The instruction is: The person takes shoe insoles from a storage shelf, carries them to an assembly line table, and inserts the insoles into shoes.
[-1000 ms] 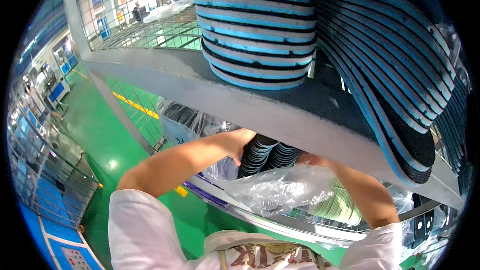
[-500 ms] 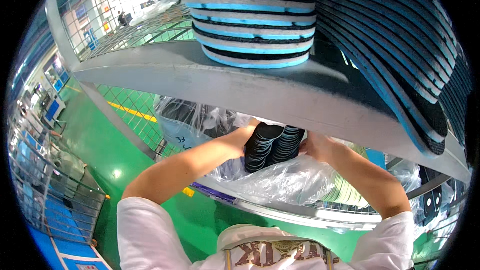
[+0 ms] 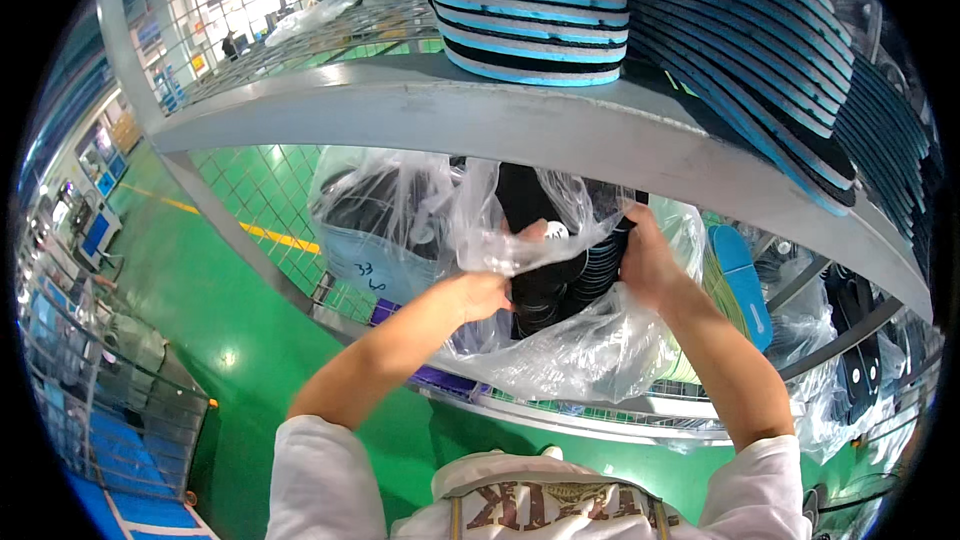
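Note:
Stacked black insoles [image 3: 590, 275] stand in a clear plastic bag [image 3: 570, 355] on the lower shelf of a rack. My left hand [image 3: 485, 295] is closed at the bag's left side, with a fold of film across its fingers. My right hand [image 3: 648, 260] is closed on the bag's right edge, against the side of the stack. The bag's mouth is pulled up and partly covers the insoles. On the top insole a small round white mark shows. The film and the stack hide some of my fingertips.
Blue, grey and black striped insoles [image 3: 530, 35] are stacked on the upper shelf, above a metal beam [image 3: 430, 110]. Left of my hands lies another filled bag [image 3: 375, 230]. A blue insole [image 3: 738, 285] and black insoles [image 3: 855, 340] lie to the right. Mesh panels enclose the rack.
My head view has shifted, showing more of the lower shelf. Both hands have moved from the sides of the stack to the bag film, which now rises over the insoles.

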Demonstrator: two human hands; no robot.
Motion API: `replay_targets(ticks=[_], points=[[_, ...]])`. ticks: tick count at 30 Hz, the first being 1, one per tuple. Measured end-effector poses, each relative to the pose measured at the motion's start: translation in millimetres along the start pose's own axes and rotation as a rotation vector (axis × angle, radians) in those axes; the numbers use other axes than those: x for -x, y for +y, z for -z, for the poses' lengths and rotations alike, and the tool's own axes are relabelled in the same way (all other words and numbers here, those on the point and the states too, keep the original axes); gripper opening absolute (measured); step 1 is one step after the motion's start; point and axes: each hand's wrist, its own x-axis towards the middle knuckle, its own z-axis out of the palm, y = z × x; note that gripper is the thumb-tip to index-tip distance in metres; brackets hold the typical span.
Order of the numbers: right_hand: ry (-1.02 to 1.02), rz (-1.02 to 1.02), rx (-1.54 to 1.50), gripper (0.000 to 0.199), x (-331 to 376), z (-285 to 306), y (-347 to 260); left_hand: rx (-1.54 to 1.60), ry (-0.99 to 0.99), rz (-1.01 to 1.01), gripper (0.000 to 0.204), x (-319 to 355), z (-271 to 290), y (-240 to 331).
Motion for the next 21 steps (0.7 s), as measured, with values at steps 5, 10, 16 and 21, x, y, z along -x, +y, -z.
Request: replay_targets(ticks=[5, 10, 16, 21], points=[[-0.074, 0.263, -0.156, 0.074, 13, -5, -5, -0.297, -0.123, -0.470, 0.059, 9, -16, 23], [-0.102, 0.388, -0.097, 0.080, 43, -19, -56, -0.394, -0.100, -0.420, 0.043, 25, -38, 75], [-0.058, 0.306, -0.150, 0.079, 30, -17, -47, -0.184, -0.129, -0.623, 0.040, 1, -45, 53], [0.056, 0.285, -0.313, 0.071, 18, -7, -23, 0.241, -0.297, -0.391, 0.039, -12, -12, 32]])
